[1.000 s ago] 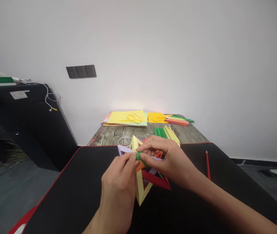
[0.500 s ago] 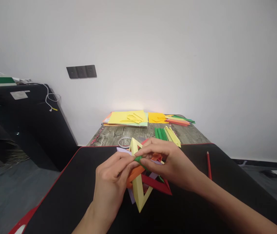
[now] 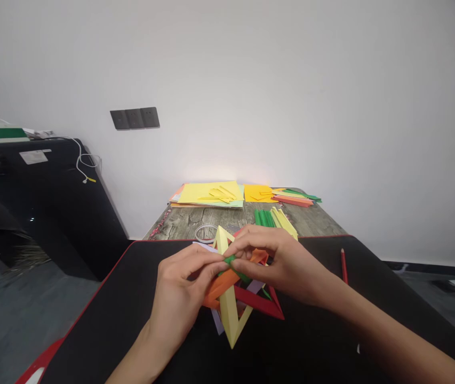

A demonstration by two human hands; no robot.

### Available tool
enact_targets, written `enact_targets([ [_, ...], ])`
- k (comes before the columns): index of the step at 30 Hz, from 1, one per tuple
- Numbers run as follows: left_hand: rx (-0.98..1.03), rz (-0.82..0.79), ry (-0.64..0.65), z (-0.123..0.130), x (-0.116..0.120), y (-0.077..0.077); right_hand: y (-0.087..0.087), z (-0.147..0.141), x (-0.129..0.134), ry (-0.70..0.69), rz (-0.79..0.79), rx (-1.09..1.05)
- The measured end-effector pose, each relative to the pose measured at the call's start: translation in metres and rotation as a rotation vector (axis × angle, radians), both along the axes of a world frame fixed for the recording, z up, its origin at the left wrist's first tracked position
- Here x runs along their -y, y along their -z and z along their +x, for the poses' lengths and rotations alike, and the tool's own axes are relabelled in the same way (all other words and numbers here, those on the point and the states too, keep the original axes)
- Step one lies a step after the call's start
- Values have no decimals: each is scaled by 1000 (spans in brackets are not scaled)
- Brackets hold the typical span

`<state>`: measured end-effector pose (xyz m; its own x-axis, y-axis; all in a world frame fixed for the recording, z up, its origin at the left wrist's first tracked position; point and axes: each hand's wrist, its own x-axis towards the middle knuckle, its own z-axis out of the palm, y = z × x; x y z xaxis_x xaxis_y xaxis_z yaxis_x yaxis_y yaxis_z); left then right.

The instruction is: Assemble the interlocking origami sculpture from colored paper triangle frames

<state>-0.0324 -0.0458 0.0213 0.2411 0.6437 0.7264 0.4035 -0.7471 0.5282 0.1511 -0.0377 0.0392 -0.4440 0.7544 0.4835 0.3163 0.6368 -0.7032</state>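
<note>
Left hand (image 3: 183,285), right hand (image 3: 283,266) angled inward, grips pinching green strip (image 3: 231,260); yellow frame (image 3: 229,314): long axis near-to-far, one tip toward wearer.

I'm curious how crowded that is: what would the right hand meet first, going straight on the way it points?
Probably the left hand, its fingertips at the pinched green paper piece; depth is unclear.

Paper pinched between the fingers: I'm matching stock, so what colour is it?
The pinched paper is green, seen best in the head view.
</note>
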Motion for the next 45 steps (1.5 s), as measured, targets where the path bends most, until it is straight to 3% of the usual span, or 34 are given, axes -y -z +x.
enact_targets([
  [7, -91, 87, 16, 1, -6, -2, -3, 3, -1, 40, -43, 36],
  [10, -81, 87, 11, 1, -5, -3, -6, 3, 0, 79, 11, 76],
  [14, -26, 2, 30, 3, -2, -6, -10, 4, 2, 159, 171, 189],
  [18, 30, -99, -25, 5, 1, -4, -10, 4, 4, 182, 213, 214],
  [25, 141, -317, -55, 9, 6, 2, -7, 3, 11, 188, 116, 117],
  [29, 51, -259, -81, 14, 8, -1, -8, 2, 13, 211, 95, 99],
  [34, -6, -78, -143, 20, 15, 2, -10, 4, 15, 181, 190, 135],
  [40, -39, 45, -138, 23, 17, 6, -14, 8, 16, 211, 398, 426],
  [45, -82, 69, -106, 24, 17, 4, -36, 4, 24, 190, 444, 860],
])
